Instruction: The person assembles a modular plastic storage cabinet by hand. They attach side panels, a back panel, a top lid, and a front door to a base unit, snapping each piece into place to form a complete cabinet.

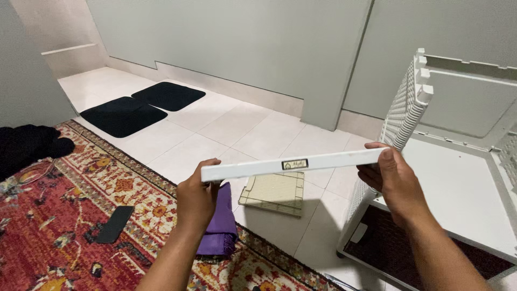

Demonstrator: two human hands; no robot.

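Left hand, right hand grip ends of white strip

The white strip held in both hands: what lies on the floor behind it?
Behind the white strip lie a beige slatted panel on the tiles and a purple cloth at the rug's edge. The strip and left hand cover the panel's top edge and part of the cloth.
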